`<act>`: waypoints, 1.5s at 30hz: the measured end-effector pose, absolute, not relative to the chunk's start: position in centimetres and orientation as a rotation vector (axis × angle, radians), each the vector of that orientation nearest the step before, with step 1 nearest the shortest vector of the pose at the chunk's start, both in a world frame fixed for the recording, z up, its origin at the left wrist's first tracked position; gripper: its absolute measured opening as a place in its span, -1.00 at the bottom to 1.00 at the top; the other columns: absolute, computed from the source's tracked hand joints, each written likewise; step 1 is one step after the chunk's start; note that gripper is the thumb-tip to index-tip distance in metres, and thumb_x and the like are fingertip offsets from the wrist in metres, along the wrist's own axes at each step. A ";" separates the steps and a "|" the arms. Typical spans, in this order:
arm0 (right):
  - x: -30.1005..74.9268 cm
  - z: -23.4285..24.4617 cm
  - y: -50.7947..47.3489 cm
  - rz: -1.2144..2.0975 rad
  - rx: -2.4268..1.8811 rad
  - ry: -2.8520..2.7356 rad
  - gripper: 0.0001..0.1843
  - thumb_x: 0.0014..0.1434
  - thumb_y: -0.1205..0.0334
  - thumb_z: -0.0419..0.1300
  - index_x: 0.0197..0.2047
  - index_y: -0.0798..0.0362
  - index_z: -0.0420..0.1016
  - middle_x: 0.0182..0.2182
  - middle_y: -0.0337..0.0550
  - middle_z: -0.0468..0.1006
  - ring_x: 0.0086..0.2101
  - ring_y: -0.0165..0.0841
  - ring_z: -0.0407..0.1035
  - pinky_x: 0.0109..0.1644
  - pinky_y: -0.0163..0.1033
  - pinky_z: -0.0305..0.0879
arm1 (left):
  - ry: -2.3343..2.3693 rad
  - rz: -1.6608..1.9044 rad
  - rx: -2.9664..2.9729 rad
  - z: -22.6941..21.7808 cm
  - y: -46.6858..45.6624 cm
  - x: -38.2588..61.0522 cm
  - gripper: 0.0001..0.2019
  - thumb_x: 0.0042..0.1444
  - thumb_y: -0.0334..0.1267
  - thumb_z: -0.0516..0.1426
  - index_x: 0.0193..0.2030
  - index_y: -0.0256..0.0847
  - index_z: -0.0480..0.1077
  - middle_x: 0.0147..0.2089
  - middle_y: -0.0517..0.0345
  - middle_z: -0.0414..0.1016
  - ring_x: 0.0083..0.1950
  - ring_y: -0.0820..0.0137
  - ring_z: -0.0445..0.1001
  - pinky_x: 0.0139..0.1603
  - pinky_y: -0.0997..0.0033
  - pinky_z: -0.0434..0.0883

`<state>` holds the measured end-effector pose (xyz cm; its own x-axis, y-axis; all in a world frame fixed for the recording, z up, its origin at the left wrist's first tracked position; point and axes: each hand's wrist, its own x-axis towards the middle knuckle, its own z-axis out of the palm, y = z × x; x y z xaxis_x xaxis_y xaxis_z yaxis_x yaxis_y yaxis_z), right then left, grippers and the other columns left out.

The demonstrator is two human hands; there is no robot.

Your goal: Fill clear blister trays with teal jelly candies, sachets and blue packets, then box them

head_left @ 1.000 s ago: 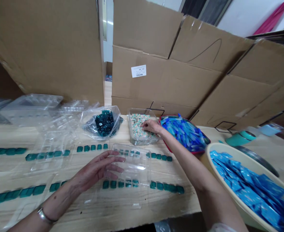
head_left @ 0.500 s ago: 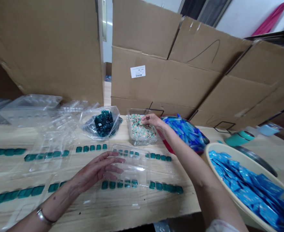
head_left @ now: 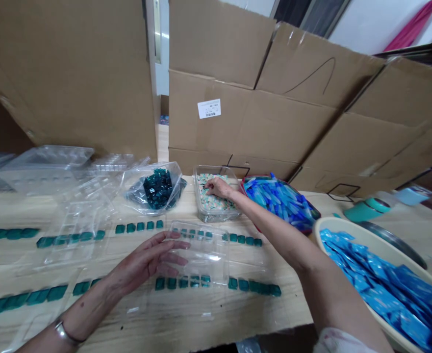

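Your right hand [head_left: 217, 187] has moved a bit to the left, further into the clear plastic box [head_left: 217, 213]. It now sits on the pale little pieces [head_left: 216, 196] in that box. Its fingers bend down and touch them, but you cannot tell if it is closed on any.

Your left hand [head_left: 142, 262] is open with the fingers spread. It lies on the tabletop [head_left: 186, 314], and its fingertips reach over the edge of a clear plastic tray [head_left: 201, 252]. That tray sits over parts of 2 rows of teal tiles [head_left: 193, 281].

Just right of the box is a red-edged tray of blue pieces [head_left: 280, 198]. Left of the box is a clear bag of dark teal pieces [head_left: 155, 189]. A cream bowl of blue packets [head_left: 377, 289] is near your right arm [head_left: 292, 245].
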<state>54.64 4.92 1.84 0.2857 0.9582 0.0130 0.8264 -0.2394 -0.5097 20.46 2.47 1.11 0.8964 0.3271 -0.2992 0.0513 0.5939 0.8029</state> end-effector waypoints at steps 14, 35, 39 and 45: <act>55.5 1.7 5.7 0.381 -2.118 -1.860 -0.85 -0.14 0.43 0.29 -0.39 0.12 0.53 -0.48 -0.28 0.51 -0.42 -0.43 0.32 -0.32 -0.37 0.17 | 0.441 0.186 0.909 0.9 2.6 20.4 -0.70 0.09 -0.21 0.19 -0.01 -0.16 0.39 0.14 -0.10 0.41 -0.12 0.18 0.55 -0.26 0.26 0.51; 51.9 6.4 -0.5 1.049 -1.424 -1.143 -0.60 -0.23 0.14 0.45 -0.30 0.09 0.50 -0.49 -0.28 0.52 -0.45 -0.47 0.41 -0.27 -0.32 0.33 | 0.442 0.277 0.885 0.6 2.8 20.6 -0.69 0.14 -0.22 0.15 0.02 -0.22 0.29 0.14 -0.17 0.40 -0.08 0.19 0.55 -0.19 0.31 0.49; 47.0 7.7 -3.1 1.210 -1.334 -1.139 -0.67 -0.15 0.17 0.42 -0.29 0.07 0.52 -0.47 -0.27 0.54 -0.45 -0.50 0.42 -0.32 -0.37 0.33 | 0.391 0.324 0.853 0.9 2.5 20.7 -0.71 0.16 -0.22 0.14 0.00 -0.25 0.30 0.14 -0.20 0.40 -0.05 0.17 0.54 -0.11 0.25 0.47; 40.1 8.4 -4.7 1.237 -1.453 -1.337 -0.73 -0.11 0.19 0.39 -0.31 0.08 0.52 -0.51 -0.29 0.52 -0.48 -0.52 0.38 -0.35 -0.38 0.30 | 0.266 0.358 0.820 0.5 2.4 20.7 -0.74 0.18 -0.21 0.11 -0.02 -0.25 0.35 0.05 -0.14 0.46 -0.09 0.19 0.55 -0.04 0.16 0.43</act>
<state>40.06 -4.74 8.41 -0.0317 0.9893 -0.1425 0.2194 -0.1322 -0.9666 20.70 2.37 0.52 0.9075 0.4096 -0.0927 -0.2069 0.6281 0.7502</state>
